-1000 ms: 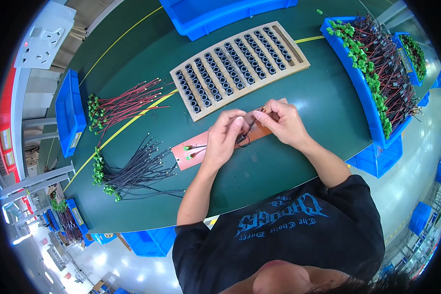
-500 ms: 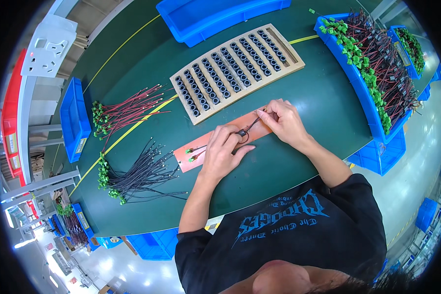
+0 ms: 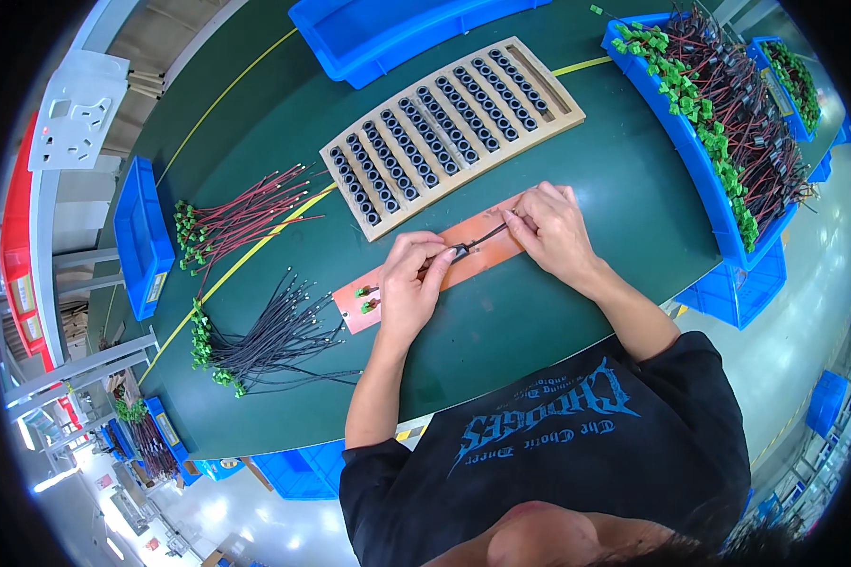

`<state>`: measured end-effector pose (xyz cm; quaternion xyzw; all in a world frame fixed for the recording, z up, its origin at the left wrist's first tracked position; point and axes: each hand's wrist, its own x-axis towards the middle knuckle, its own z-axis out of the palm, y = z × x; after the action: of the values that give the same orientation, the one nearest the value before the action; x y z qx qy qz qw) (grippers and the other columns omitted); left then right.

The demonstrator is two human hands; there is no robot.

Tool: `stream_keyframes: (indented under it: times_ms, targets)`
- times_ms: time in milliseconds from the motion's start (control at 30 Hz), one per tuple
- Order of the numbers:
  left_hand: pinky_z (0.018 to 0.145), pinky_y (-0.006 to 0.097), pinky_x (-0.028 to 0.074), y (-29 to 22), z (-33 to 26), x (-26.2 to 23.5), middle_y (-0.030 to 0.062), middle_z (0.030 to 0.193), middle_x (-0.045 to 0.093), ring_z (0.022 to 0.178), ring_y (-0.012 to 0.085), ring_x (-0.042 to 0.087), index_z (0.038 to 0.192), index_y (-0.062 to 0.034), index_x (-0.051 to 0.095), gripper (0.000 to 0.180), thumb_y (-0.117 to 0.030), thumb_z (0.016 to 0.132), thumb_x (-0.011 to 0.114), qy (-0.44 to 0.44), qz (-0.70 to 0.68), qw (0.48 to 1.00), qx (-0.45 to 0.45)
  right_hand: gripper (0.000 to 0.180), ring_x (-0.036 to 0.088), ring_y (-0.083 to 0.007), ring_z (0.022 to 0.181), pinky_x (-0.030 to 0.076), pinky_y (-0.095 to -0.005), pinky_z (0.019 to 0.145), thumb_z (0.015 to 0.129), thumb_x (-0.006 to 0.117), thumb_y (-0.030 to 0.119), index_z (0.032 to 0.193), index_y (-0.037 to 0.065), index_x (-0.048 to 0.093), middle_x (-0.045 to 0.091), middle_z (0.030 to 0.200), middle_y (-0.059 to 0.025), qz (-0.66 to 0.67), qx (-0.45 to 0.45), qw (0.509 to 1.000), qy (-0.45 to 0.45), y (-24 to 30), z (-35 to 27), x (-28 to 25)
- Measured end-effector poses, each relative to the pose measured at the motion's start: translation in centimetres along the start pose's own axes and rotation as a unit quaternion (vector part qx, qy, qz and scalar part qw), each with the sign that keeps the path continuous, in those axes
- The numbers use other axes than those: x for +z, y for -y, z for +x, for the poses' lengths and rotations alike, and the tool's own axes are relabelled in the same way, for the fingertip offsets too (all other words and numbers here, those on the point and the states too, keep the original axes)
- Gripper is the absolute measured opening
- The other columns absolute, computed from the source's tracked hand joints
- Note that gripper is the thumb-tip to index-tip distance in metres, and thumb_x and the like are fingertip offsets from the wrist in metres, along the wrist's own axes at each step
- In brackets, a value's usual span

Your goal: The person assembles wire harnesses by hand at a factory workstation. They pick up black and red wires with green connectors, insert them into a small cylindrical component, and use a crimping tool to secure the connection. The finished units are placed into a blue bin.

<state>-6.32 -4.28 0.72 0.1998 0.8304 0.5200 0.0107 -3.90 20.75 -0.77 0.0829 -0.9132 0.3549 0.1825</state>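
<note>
- Head view: my left hand (image 3: 411,283) and right hand (image 3: 548,227) both pinch a thin dark wire (image 3: 473,242), stretched over the flat orange strip (image 3: 444,265) on the green table (image 3: 558,321).
- The wooden tray of black rings (image 3: 449,128) lies just beyond that strip.

Since the earlier views, both hands have lowered onto the orange strip (image 3: 444,260), the left hand (image 3: 411,283) and right hand (image 3: 550,227) stretching the wire (image 3: 477,239) flat.
</note>
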Motion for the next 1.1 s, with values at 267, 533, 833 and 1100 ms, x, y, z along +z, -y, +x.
stream_keyframes:
  times_ms: [267, 533, 833, 1100]
  targets:
    - [0.069, 0.028, 0.057, 0.1, 0.0, -0.3, 0.0097, 0.103, 0.073, 0.082, 0.0164, 0.069, 0.095, 0.0035, 0.076, 0.008, -0.001, 0.09, 0.079, 0.041, -0.004, 0.999, 0.033, 0.02, 0.054, -0.0268, 0.086, 0.041, -0.0416, 0.081, 0.092, 0.074, 0.01, 0.08, 0.008, 0.058, 0.056, 0.085, -0.0052, -0.016, -0.004, 1.0, -0.022, 0.0, -0.5, 0.0]
    - [0.082, 0.036, 0.058, -0.5, 1.2, -2.1, 0.0124, 0.106, 0.075, 0.093, 0.0265, 0.073, 0.095, 0.0031, 0.076, 0.006, 0.001, 0.09, 0.076, 0.114, 0.007, 0.993, 0.024, 0.019, 0.052, -0.0273, 0.089, 0.039, -0.0411, 0.08, 0.091, 0.075, 0.011, 0.081, 0.008, 0.059, 0.054, 0.089, -0.0059, -0.006, 0.023, 1.0, -0.001, -0.6, -0.4, -0.1]
    - [0.08, 0.04, 0.06, -1.9, 2.5, -3.1, 0.0135, 0.106, 0.077, 0.092, 0.0321, 0.075, 0.118, -0.0007, 0.072, 0.029, 0.001, 0.088, 0.075, 0.182, 0.102, 0.969, 0.128, 0.02, 0.052, -0.0275, 0.091, 0.04, -0.0411, 0.081, 0.09, 0.076, 0.012, 0.081, 0.008, 0.059, 0.054, 0.09, -0.0059, -0.005, 0.025, 1.0, 0.002, -0.6, -0.4, 0.0]
    - [0.077, 0.036, 0.062, -2.5, 2.7, -3.0, 0.0136, 0.098, 0.079, 0.087, 0.0266, 0.078, 0.12, -0.0005, 0.074, 0.033, 0.001, 0.088, 0.077, 0.177, 0.097, 0.973, 0.109, 0.02, 0.052, -0.0275, 0.092, 0.04, -0.0414, 0.081, 0.089, 0.077, 0.012, 0.08, 0.008, 0.059, 0.055, 0.091, -0.006, 0.0, 0.025, 1.0, -0.001, -0.8, -0.4, -0.1]
